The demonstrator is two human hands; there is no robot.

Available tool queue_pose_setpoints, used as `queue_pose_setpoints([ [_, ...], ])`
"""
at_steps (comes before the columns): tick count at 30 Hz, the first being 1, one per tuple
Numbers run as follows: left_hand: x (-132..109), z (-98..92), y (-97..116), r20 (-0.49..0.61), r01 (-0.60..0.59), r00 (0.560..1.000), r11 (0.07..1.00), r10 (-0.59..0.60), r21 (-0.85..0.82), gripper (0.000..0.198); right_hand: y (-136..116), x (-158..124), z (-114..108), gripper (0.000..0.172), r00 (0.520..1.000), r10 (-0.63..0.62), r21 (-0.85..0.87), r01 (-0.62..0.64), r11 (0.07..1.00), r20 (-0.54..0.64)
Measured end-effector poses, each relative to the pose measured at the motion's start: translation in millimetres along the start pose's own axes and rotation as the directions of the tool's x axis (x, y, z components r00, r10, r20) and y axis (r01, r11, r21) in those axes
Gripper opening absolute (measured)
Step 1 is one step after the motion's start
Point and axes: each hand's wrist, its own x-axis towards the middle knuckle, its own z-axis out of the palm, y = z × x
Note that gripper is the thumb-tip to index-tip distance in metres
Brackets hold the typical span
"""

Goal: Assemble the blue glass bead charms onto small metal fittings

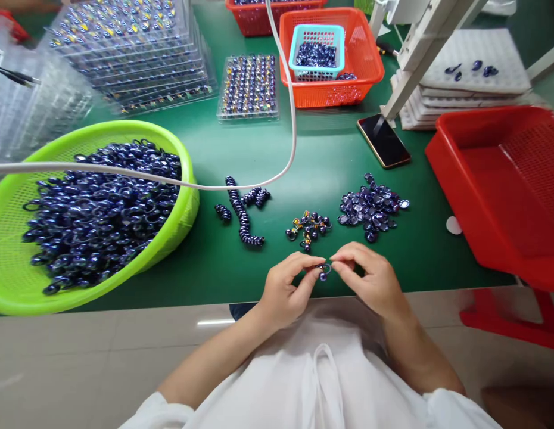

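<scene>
Between the fingertips of my left hand [291, 286] is a small dark-blue ring-shaped piece [323, 273] with a shiny ball on it. My right hand [370, 277] pinches at the open side of that same piece; whether it holds a second part is too small to tell. Just beyond my fingers lies a little heap of ball-ended pieces with yellow parts [309, 226]. A pile of flat, dark, faceted pieces [370, 205] sits to the right of it. On the left, dark rings [241, 217] lie in a long curved row with shorter rows beside it.
A green basket [190, 196] heaped with dark rings stands left, a white cable [241, 187] crossing it. Behind are stacked clear trays [201, 89], one filled tray [249, 87] and an orange basket [333, 94]. A phone [384, 140] and red bin [464, 179] are right.
</scene>
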Motion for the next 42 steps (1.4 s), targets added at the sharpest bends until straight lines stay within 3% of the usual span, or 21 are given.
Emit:
queue_pose_setpoints([
  [4,1,0.2,-2,-0.036,0.114,0.993,0.993,-0.115,-0.023,0.015,31,1,-33,0.01,0.962,0.025,-0.313,-0.113,0.943,-0.272],
  [7,1,1.3,-3,-0.031,0.174,0.984,0.983,-0.176,-0.061,0.016,48,0,-43,0.014,0.963,0.005,-0.466,-0.136,0.874,-0.271],
  [10,1,2.3,-4,-0.033,0.198,0.979,0.977,-0.201,-0.085,0.017,51,-3,-42,0.015,0.985,-0.049,-0.543,-0.051,0.838,-0.168],
  [14,0,3.1,-5,-0.035,0.208,0.977,0.973,-0.212,-0.099,0.018,47,-10,-38,0.014,0.995,-0.041,-0.47,-0.008,0.883,-0.095],
  [20,0,4.1,-5,-0.043,0.224,0.972,0.964,-0.232,-0.141,0.019,48,-12,-37,0.018,0.959,-0.051,-0.495,-0.099,0.863,-0.28],
  [25,-2,3.8,-6,-0.044,0.244,0.966,0.956,-0.254,-0.163,0.02,46,-13,-34,0.02,0.968,-0.066,-0.491,-0.065,0.869,-0.244],
  [36,-2,1.6,-8,-0.03,0.294,0.951,0.931,-0.308,-0.216,0.02,33,-12,-35,0.015,0.958,0.085,-0.271,-0.161,0.949,-0.272],
  [42,3,4.9,-4,0.022,0.364,0.92,0.833,-0.391,-0.417,0.019,20,-15,-14,0.012,0.968,0.111,0.041,-0.105,0.994,-0.226],
])
